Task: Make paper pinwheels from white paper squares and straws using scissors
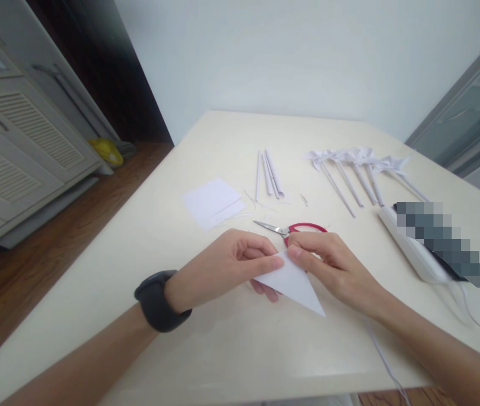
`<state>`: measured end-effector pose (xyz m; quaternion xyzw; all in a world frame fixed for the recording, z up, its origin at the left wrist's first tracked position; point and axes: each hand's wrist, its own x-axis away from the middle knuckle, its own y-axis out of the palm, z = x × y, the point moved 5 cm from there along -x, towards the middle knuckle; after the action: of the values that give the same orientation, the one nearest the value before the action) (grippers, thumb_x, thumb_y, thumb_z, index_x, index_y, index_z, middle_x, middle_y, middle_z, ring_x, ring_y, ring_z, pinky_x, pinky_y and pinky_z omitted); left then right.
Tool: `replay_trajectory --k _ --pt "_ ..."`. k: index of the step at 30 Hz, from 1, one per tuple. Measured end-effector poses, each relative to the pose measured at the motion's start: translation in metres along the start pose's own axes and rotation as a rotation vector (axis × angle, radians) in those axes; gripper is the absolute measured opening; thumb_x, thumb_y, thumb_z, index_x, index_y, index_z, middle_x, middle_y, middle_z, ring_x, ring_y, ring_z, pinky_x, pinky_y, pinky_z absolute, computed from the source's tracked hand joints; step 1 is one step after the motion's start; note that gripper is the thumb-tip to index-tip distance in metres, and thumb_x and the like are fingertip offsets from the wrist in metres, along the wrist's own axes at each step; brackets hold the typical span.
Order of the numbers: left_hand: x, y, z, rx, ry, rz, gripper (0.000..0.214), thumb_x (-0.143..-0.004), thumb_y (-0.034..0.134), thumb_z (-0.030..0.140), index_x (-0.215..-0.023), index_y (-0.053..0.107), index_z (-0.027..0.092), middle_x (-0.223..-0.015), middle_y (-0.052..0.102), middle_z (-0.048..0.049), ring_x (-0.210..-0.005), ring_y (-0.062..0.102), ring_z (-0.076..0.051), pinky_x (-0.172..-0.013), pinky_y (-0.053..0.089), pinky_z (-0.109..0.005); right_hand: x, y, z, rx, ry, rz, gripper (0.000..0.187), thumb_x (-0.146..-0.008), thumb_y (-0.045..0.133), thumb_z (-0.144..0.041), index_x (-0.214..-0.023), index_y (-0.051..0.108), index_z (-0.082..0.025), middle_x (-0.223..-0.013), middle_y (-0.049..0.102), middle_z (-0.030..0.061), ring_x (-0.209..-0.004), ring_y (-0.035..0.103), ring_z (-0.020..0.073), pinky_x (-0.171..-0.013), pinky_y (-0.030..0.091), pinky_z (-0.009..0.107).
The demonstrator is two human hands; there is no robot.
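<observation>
A white sheet of paper folded into a triangle [294,283] is held between both hands above the table's near part. My left hand [244,259], with a black band on its wrist, pinches it by the upper left edge, thumb on top and fingers beneath. Closed on its top corner is my right hand [324,259], thumb and forefinger pressed together. Red-handled scissors [281,230] lie just beyond the hands, blades pointing left; the right hand hides part of the handles. Square white sheets [212,200] rest on the table beyond my left hand.
Rolled paper sticks [270,175] lie mid-table, near thin paper scraps [257,200] and small pins [303,198]. Several paper pinwheels [350,163] on sticks lie at the back right. A white device [413,248] with a cable, partly pixelated, sits right. A wall borders the table's far edge.
</observation>
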<state>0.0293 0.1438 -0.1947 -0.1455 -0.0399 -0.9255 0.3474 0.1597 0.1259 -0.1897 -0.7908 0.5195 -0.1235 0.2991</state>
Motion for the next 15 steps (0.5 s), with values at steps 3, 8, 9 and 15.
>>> replay_trajectory --k 3,8,9,15 --pt "0.0000 -0.0011 0.0005 -0.057 -0.007 -0.001 0.021 -0.083 0.049 0.032 -0.074 0.061 0.017 -0.064 0.064 0.0016 -0.045 0.056 -0.007 -0.047 0.040 -0.020 -0.0004 0.0009 0.0000 0.027 0.004 0.000 0.033 -0.093 0.033 -0.028 -0.062 0.037 -0.017 -0.059 0.036 -0.0039 -0.055 0.036 0.0082 -0.052 0.027 0.024" --pt "0.0005 -0.0041 0.0035 -0.152 0.044 0.057 0.025 -0.083 0.048 0.032 -0.069 0.061 0.016 -0.051 0.055 0.0038 -0.041 0.043 -0.005 -0.045 0.030 -0.020 -0.0011 0.0030 0.0032 0.091 0.029 0.028 0.030 -0.091 0.039 -0.031 -0.064 0.037 -0.018 -0.061 0.038 -0.0037 -0.056 0.037 0.0085 -0.049 0.025 0.023" --pt "0.0007 -0.0049 0.0037 -0.170 0.048 0.080 0.025 -0.083 0.049 0.033 -0.069 0.062 0.016 -0.048 0.052 0.0043 -0.041 0.043 -0.006 -0.046 0.030 -0.020 -0.0010 0.0037 0.0041 0.092 0.040 0.022 0.029 -0.089 0.041 -0.031 -0.064 0.038 -0.018 -0.061 0.039 -0.0036 -0.057 0.038 0.0086 -0.048 0.025 0.022" --pt "-0.0001 -0.0059 0.0027 -0.157 0.054 0.103 0.023 -0.081 0.051 0.035 -0.075 0.063 0.017 -0.050 0.055 0.0038 -0.045 0.048 -0.007 -0.048 0.034 -0.019 -0.0014 0.0008 0.0016 0.110 0.001 0.040 0.030 -0.090 0.041 -0.029 -0.063 0.042 -0.017 -0.060 0.039 -0.0037 -0.056 0.037 0.0078 -0.049 0.024 0.022"
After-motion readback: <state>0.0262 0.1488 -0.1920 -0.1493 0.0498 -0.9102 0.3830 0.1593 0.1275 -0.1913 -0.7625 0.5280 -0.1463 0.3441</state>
